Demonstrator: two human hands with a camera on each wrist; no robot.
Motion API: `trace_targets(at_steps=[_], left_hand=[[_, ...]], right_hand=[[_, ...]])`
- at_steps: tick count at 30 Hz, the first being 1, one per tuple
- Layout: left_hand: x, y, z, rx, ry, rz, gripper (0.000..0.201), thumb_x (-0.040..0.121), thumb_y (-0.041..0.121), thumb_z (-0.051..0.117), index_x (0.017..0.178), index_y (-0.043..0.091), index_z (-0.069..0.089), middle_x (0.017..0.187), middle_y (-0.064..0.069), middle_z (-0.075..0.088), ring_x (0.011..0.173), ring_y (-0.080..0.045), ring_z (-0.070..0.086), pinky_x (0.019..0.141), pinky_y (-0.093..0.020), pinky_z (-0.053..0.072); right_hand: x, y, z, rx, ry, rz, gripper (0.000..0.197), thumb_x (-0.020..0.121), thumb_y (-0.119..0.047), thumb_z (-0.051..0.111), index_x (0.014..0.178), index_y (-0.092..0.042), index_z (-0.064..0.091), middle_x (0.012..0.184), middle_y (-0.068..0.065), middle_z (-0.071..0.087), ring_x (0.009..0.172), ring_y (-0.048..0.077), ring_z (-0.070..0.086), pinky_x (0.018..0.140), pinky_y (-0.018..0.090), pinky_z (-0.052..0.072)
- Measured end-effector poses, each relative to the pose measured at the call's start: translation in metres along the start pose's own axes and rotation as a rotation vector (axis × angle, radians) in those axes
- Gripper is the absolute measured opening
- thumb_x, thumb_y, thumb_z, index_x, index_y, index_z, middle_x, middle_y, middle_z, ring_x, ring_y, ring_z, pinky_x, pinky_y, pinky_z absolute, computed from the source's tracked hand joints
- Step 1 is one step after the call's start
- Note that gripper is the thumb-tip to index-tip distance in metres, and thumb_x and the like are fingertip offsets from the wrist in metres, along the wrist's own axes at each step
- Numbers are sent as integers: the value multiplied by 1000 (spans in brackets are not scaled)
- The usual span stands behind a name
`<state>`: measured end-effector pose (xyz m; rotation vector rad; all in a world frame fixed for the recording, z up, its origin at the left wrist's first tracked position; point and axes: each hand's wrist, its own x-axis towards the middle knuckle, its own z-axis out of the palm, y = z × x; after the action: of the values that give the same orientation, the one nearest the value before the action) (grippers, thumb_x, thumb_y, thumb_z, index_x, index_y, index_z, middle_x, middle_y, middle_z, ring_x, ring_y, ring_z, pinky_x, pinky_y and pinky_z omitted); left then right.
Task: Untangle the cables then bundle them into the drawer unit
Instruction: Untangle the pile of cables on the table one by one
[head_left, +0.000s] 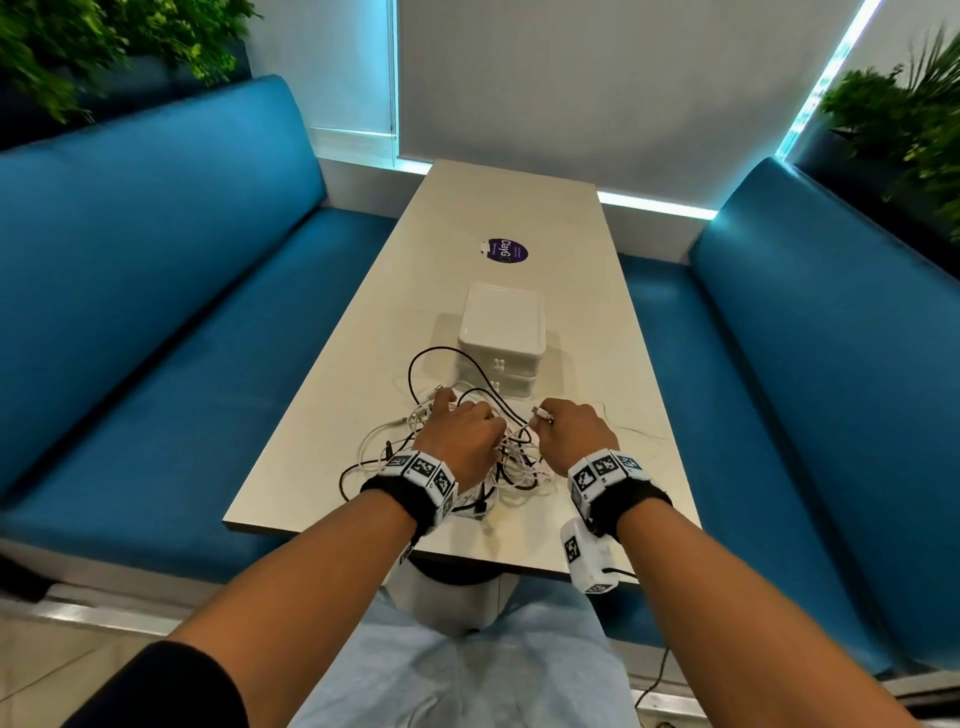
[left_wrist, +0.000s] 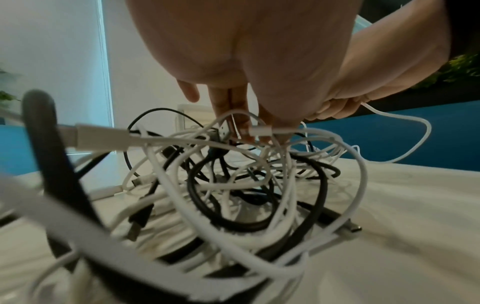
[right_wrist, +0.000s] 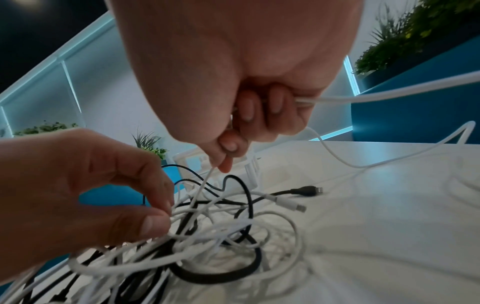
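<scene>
While you stand at the near end of the long pale table (head_left: 545, 218), blue benches (head_left: 156, 291) run along both of its sides and green plants (head_left: 904, 124) sit behind their backs. A purple round sticker (head_left: 503, 251) lies on the tabletop toward the far end. Closer to you, about midway along the table, stands the white drawer unit (head_left: 501, 338), two drawers stacked, both pushed in. Just in front of it, reaching almost to the near edge, the tangle of cables (head_left: 467, 457) lies in a heap of white and black strands looped through one another; some of its loops touch the foot of the drawer unit.

Your left hand (head_left: 460, 436) is down in the middle of the heap, thumb and fingertips pinching thin white strands (right_wrist: 182, 214) at the top of the tangle. Your right hand (head_left: 576, 434) is curled into a fist round a white cable (right_wrist: 376, 96), whose plug end (head_left: 542, 414) sticks out past your thumb; the rest of that cable trails off toward the right edge of the table and loops back. Each wrist wears a black band with printed markers.
</scene>
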<state>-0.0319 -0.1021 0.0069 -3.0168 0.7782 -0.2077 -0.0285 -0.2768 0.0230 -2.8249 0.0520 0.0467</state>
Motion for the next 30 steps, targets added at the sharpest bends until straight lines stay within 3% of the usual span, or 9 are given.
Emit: trace_targets(at_steps=[2,4,7,11,13,16,19,25,30], left_hand=[[0,0,-1,-18,-21,-17,14,92,28,54,101,26,63,106,2,60,102,-22,61,110,-55,20],[3,3,-2,-65,-34,-54,23,87,21,54,109,24,60,111,1,57,102,-23,62,111,-55,19],[9,12,-2,-176,-27,-120,51,78,11,60,127,21,49,123,-2,51,116,-25,54,106,-50,23],[16,23,-1,-267,7,-151,62,75,-1,57,131,24,46,131,-1,50,124,-27,39,99,-44,30],[18,26,-1,-347,29,-171,59,78,1,53,131,26,47,133,1,51,123,-27,40,99,-44,31],[21,28,1,-409,70,-188,27,91,28,48,116,26,56,132,2,48,121,-24,42,98,-45,31],[24,28,5,-369,34,-174,29,99,46,37,101,24,56,122,5,55,115,-22,47,96,-46,31],[21,18,10,-10,14,-91,27,98,41,44,101,24,65,109,1,65,115,-28,46,97,-48,28],[18,16,10,13,-2,-52,26,90,25,54,112,31,66,112,5,62,116,-28,44,98,-49,26]], right_hand=[[1,-2,2,45,-13,-10,20,95,-38,47,99,-25,62,98,11,67,92,36,62,73,36,51],[1,-5,5,105,-27,-45,17,94,-37,48,96,-25,61,95,10,69,91,35,62,73,37,52],[0,-7,7,141,-19,-76,17,94,-35,48,97,-24,60,93,10,70,91,36,62,73,39,52],[-1,-3,2,131,46,-24,17,91,-39,45,99,-29,57,93,10,69,90,36,62,73,41,53],[0,2,-1,147,35,1,17,90,-40,46,98,-30,57,93,9,68,88,36,62,73,40,53],[-1,8,1,166,-10,-6,18,90,-39,47,98,-29,60,94,7,70,89,33,63,75,38,53],[-3,12,5,176,-26,-13,15,91,-35,48,95,-27,60,91,6,70,88,32,63,74,38,52],[-4,18,6,93,-7,4,19,94,-41,51,98,-28,64,96,9,69,91,33,63,71,33,48],[-3,28,-1,79,45,98,22,95,-42,49,104,-28,64,104,10,67,96,35,62,74,34,47]])
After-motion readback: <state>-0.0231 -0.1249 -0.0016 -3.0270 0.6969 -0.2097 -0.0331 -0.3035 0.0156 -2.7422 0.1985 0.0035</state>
